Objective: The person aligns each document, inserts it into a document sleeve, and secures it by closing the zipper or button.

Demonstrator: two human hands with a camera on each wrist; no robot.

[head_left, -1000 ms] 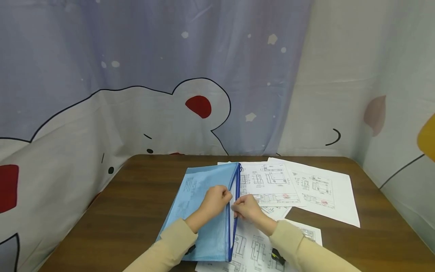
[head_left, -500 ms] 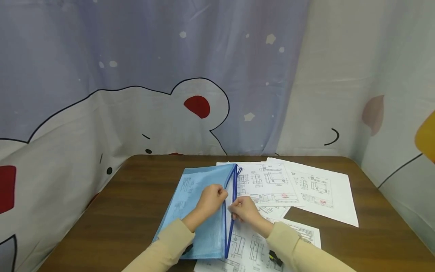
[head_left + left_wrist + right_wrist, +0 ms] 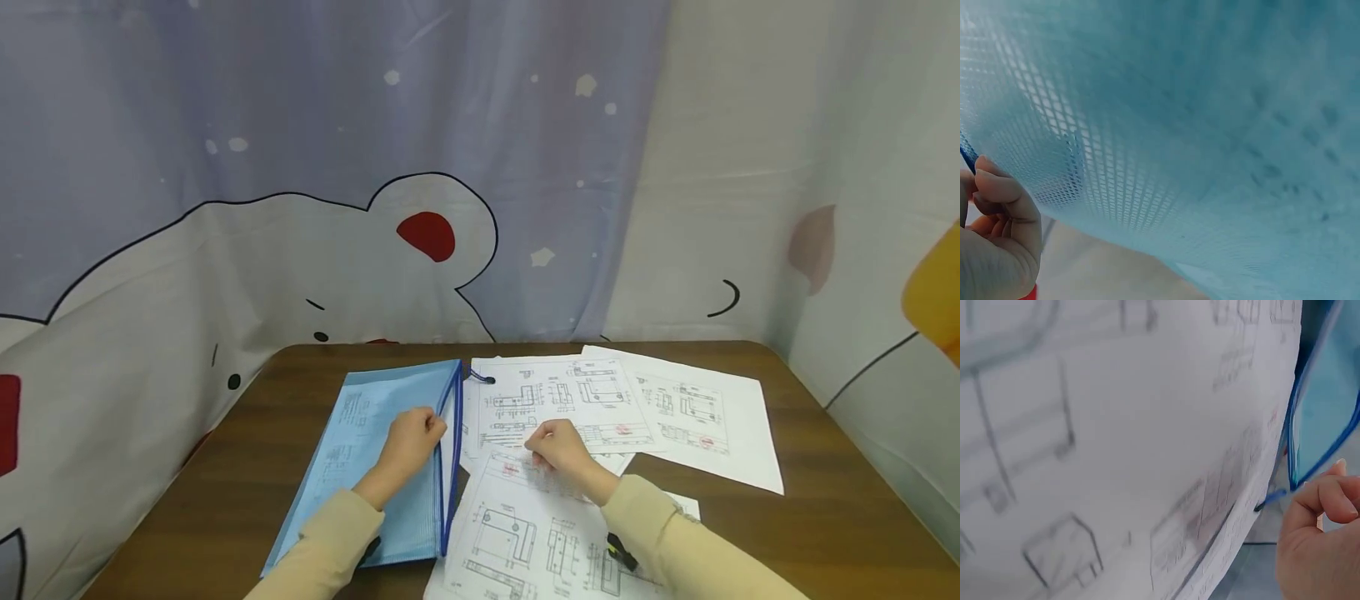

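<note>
Since the earlier frames, both hands have drawn apart: the right hand (image 3: 558, 450) has left the zipper edge and moved over onto the papers, while the blue mesh pouch (image 3: 375, 467) has slid leftward on the table (image 3: 225, 500).

Nearest the person, a drawing sheet (image 3: 525, 533) lies between the two cream sleeves, its near edge running out of view. The right hand grips the far end of this sheet, fingers curled over the paper; the right wrist view shows the sheet bowed up close to the lens, with the fingers (image 3: 1325, 494) bent beside it and the pouch's dark blue zipper edge (image 3: 1310, 425) just beyond.

To the left, the left hand (image 3: 408, 442) pinches the pouch's upper layer right at the zipper edge (image 3: 448, 450), about midway along its length. The left wrist view shows the mesh (image 3: 1179, 125) lifted above the curled fingers (image 3: 1004, 206), so the mouth stands open.

Farther back, more drawing sheets (image 3: 562, 396) overlap near the pouch's far corner, and another (image 3: 705, 417) lies to the right. Behind the table hangs a cartoon-printed curtain (image 3: 375, 208).
</note>
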